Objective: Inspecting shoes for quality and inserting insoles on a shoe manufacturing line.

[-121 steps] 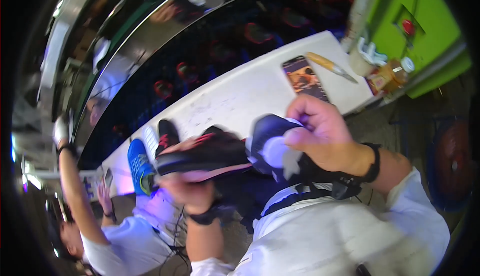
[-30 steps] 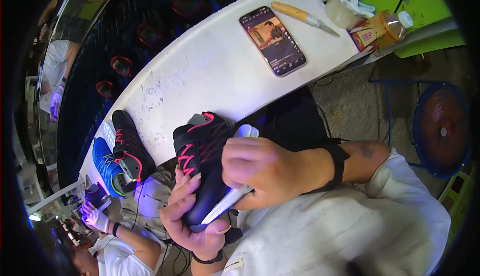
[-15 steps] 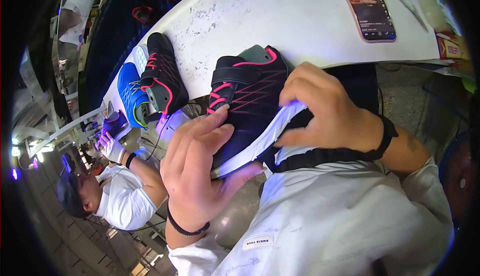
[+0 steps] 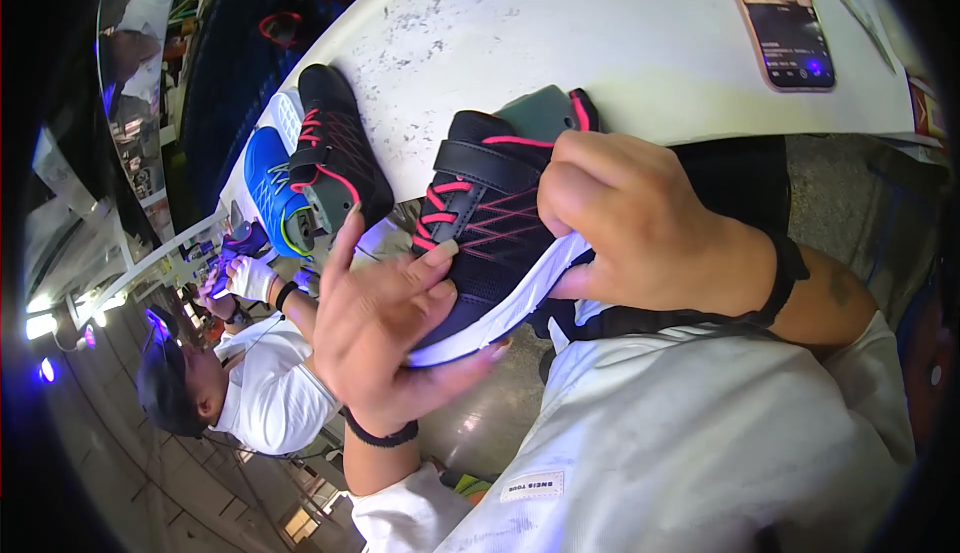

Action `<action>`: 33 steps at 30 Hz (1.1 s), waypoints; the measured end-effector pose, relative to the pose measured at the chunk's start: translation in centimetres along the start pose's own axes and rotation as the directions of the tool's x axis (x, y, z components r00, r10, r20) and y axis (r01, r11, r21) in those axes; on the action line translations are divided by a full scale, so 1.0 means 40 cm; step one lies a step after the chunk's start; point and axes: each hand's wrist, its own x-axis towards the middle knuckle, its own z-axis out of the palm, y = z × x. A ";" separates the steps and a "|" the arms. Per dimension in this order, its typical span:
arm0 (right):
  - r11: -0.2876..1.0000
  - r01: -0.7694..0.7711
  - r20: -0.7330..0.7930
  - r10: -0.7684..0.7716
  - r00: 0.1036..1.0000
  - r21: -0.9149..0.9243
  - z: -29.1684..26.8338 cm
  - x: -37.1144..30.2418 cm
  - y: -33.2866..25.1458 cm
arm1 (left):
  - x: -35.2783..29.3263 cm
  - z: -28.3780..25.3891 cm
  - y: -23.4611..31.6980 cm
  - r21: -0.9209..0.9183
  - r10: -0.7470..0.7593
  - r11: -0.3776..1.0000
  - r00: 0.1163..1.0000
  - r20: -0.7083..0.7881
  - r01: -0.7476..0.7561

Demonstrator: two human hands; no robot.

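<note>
The black-and-pink sneaker [image 4: 487, 233] lay slanted, toe near-left, heel far-right against the counter [image 4: 600, 43]; the left hand [image 4: 385, 328] cupped its toe, the right hand [image 4: 640, 223] clamped its heel.

A shoe factory or assembly workshop: unfinished black-and-pink sneakers [image 4: 335, 158] and a blue sneaker [image 4: 265, 188] lie along a long, scuffed white workbench [image 4: 560, 43], and a co-worker [image 4: 250, 393] in white uniform and dark cap (gloved, at the next station) works under purple-glowing inspection lights [image 4: 155, 321].
</note>
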 end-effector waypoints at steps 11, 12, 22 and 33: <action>0.990 -0.028 0.042 0.022 0.999 0.137 -0.024 0.046 -0.032 | -0.099 0.117 -0.147 -0.604 -0.550 0.426 0.723 0.418 0.674; 0.994 0.036 -0.131 -0.023 0.991 0.099 -0.070 0.048 -0.026 | -0.090 0.135 -0.141 -0.632 -0.558 0.393 0.719 0.414 0.668; 0.819 -0.082 -0.140 0.194 0.971 0.568 -0.182 0.254 -0.065 | 0.239 0.035 -0.025 -0.461 -0.214 0.886 0.930 -0.299 0.056; 0.942 -0.095 0.262 0.008 0.965 0.322 -0.122 0.286 -0.075 | 0.165 -0.017 -0.086 -0.382 -0.288 0.900 0.945 -0.155 0.211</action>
